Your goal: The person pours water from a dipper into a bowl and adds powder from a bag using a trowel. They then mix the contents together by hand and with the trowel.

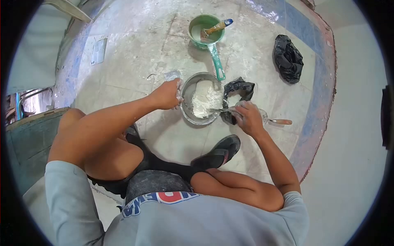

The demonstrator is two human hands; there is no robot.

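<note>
My left hand (167, 95) is closed on the left rim of a round grey bowl (185, 107) on the floor. Heaped white powder (205, 98) lies inside it. My right hand (248, 117), dusted with white, grips a thin metal tool (218, 110) whose far end reaches over the bowl's right rim into the powder. The tool's handle is hidden in my fingers. Right beside the bowl, behind my right hand, stands an opened black plastic bag (242, 87) with pale powder showing in its mouth.
Beyond the bowl stands a green dipper (193, 33) with a paintbrush (215, 28) across it. A wooden-handled trowel (281, 121) lies right of my hand. Farther right is another black plastic bag (288, 61). My sandalled foot (219, 151) rests close below the bowl.
</note>
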